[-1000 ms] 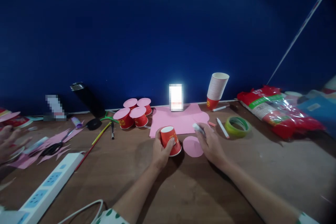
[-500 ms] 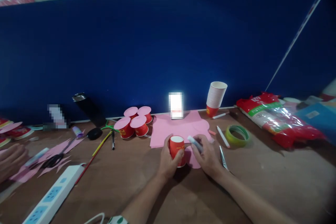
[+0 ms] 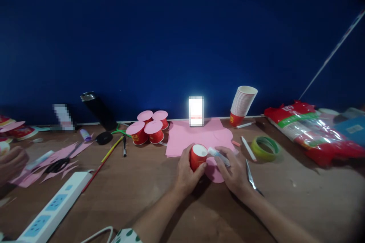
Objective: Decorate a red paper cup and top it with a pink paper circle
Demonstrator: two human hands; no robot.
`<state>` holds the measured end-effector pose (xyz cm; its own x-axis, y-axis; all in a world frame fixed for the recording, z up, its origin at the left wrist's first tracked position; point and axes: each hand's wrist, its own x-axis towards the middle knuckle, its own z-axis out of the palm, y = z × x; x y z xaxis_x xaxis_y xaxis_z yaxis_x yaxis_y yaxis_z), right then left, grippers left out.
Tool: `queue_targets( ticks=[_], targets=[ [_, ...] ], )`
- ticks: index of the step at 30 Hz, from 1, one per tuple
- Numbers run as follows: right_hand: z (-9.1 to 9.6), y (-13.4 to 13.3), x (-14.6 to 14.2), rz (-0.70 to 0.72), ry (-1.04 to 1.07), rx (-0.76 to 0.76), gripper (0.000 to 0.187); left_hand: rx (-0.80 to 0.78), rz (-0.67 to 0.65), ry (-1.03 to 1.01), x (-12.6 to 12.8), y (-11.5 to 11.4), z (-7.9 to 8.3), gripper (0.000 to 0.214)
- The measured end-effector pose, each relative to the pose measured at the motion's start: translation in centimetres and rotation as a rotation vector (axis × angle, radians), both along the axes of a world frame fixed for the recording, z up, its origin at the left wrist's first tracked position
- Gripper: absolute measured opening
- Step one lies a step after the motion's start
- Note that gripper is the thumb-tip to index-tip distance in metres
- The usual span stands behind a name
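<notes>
In my left hand (image 3: pixel 189 172) is a red paper cup (image 3: pixel 197 161), its round white end up and tilted to the right. The fingers wrap round its side. My right hand (image 3: pixel 232 169) grips a glue stick (image 3: pixel 221 156), whose white tip points at the cup, close to its upper edge; whether they touch I cannot tell. A pink paper disc (image 3: pixel 214 172) lies on the table under and between the hands. Behind them are stacked pink paper sheets (image 3: pixel 185 136). Left of the sheets stand several red paper cups (image 3: pixel 138 138) topped with pink discs.
Scissors (image 3: pixel 251 176), a white marker (image 3: pixel 248 149) and a roll of tape (image 3: pixel 265 148) lie to the right. A leaning stack of cups (image 3: pixel 243 102) stands behind, near a plastic bag (image 3: pixel 308 129). On the left are a power strip (image 3: pixel 57 209) and another person's hand (image 3: pixel 13 161).
The red cup has been lifted and tilted to the right in my left hand. The glue stick has come close to its upper edge. The whole view has shifted slightly.
</notes>
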<state>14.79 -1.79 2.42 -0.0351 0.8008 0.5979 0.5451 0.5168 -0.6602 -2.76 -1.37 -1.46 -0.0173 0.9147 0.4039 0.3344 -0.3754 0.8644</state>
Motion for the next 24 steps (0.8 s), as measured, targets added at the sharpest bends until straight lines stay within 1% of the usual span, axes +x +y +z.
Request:
queue_targets(
  ticks=[2, 4, 7, 9, 10, 12, 17, 19, 24],
  targets=[
    [-0.4, 0.1, 0.0, 0.017, 0.130, -0.100, 0.015, 0.000, 0.000, 0.005, 0.0, 0.0, 0.0, 0.062],
    [-0.7, 0.2, 0.0, 0.097, 0.347, -0.264, 0.019, 0.025, -0.004, 0.030, 0.0, -0.1, 0.0, 0.063],
    [-0.9, 0.2, 0.4, 0.337, 0.703, -0.586, 0.029, 0.079, -0.004, 0.072, 0.0, -0.1, -0.1, 0.063],
    [-1.0, 0.2, 0.8, 0.490, 0.847, -0.761, 0.034, 0.099, -0.010, 0.080, -0.1, -0.1, -0.2, 0.062],
    [-1.0, 0.1, 1.0, 0.541, 0.888, -0.808, 0.036, 0.103, -0.013, 0.079, -0.1, -0.1, -0.2, 0.062],
    [-1.1, 0.0, 1.3, 0.583, 0.942, -0.840, 0.038, 0.106, -0.023, 0.072, -0.1, -0.2, -0.3, 0.063],
    [-1.3, -0.1, 1.4, 0.577, 1.001, -0.824, 0.038, 0.121, -0.039, 0.083, -0.1, -0.3, 0.0, 0.062],
    [-1.2, 0.1, 1.3, 0.535, 1.016, -0.786, 0.039, 0.130, -0.038, 0.088, 0.0, -0.3, 0.2, 0.063],
    [-0.9, 0.5, 1.2, 0.336, 0.999, -0.596, 0.038, 0.117, -0.032, 0.100, 0.1, -0.5, 0.5, 0.065]
  ],
)
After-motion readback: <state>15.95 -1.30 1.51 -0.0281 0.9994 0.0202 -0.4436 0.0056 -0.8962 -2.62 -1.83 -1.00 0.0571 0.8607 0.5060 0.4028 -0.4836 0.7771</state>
